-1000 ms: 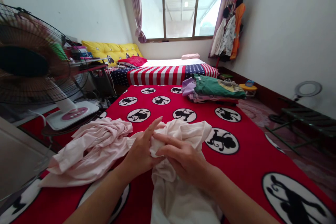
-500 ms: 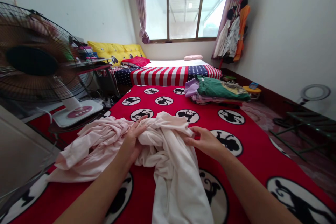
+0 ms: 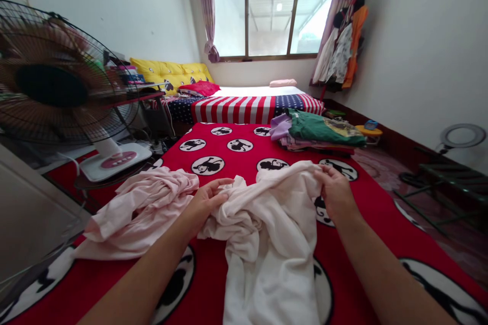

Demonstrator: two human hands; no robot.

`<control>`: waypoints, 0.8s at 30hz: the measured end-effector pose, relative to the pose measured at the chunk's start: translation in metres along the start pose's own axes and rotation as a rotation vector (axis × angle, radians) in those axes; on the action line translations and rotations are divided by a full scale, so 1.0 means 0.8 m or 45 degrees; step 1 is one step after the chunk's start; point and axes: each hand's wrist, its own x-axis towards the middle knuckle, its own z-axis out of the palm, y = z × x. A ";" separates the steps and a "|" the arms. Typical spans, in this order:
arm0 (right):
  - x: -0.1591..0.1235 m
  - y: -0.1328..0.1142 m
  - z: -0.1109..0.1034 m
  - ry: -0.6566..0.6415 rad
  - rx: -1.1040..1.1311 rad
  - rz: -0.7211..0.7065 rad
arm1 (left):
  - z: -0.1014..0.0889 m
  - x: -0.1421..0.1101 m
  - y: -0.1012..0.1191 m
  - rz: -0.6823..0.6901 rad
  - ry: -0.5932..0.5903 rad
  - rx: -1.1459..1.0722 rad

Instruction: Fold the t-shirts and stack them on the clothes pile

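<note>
A crumpled cream garment (image 3: 270,233) lies in front of me on a red blanket with black monkey circles (image 3: 244,155). My left hand (image 3: 206,200) is closed on a bunched fold at the garment's left side. My right hand (image 3: 335,190) grips its right upper edge, fingers curled over the cloth. The fabric is stretched between the two hands and hangs down toward me. A second, pale pink garment (image 3: 141,208) lies rumpled to the left, touching the cream one.
A stack of folded clothes (image 3: 316,134), green on top, sits at the blanket's far right. A standing fan (image 3: 57,91) is close on the left. Beyond are a striped bed (image 3: 247,104), yellow cushions (image 3: 168,73), hanging clothes (image 3: 341,45) and a metal rack (image 3: 446,177) on the right floor.
My right hand has moved out to the right along the cream garment's edge, spreading the cloth wider. My left hand has kept its hold near the middle.
</note>
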 end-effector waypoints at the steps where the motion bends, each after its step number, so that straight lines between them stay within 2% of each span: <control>1: -0.002 0.002 0.000 0.035 -0.086 -0.087 | 0.001 0.001 -0.001 0.016 0.011 -0.029; 3: -0.015 0.000 0.006 0.010 -0.239 -0.306 | 0.002 0.002 -0.002 0.060 0.032 -0.109; 5: -0.037 -0.009 0.018 -0.201 -0.368 -0.444 | 0.005 0.001 -0.002 0.107 0.048 -0.167; 8: -0.075 -0.021 0.038 -0.729 -0.537 -0.309 | 0.010 -0.005 0.002 0.165 -0.008 -0.169; 9: -0.085 -0.022 0.044 -0.859 -0.621 -0.259 | 0.011 -0.007 0.003 0.179 -0.041 -0.149; 11: -0.099 -0.020 0.051 -0.995 -0.794 -0.217 | 0.014 -0.012 0.006 0.202 -0.100 -0.082; 13: -0.107 -0.014 0.056 -1.030 -0.872 -0.224 | 0.017 -0.017 0.008 0.218 -0.138 0.004; 16: -0.111 -0.004 0.059 -1.024 -0.772 -0.155 | 0.022 -0.024 0.009 0.233 -0.206 0.123; 20: -0.114 0.001 0.063 -0.893 -0.401 0.165 | 0.026 -0.028 0.006 0.228 -0.383 0.203; 22: -0.114 -0.002 0.064 -0.795 -0.149 0.306 | 0.026 -0.027 0.004 0.229 -0.405 0.199; 24: -0.111 -0.009 0.064 -0.687 0.121 0.330 | 0.024 -0.024 0.001 0.221 -0.384 0.164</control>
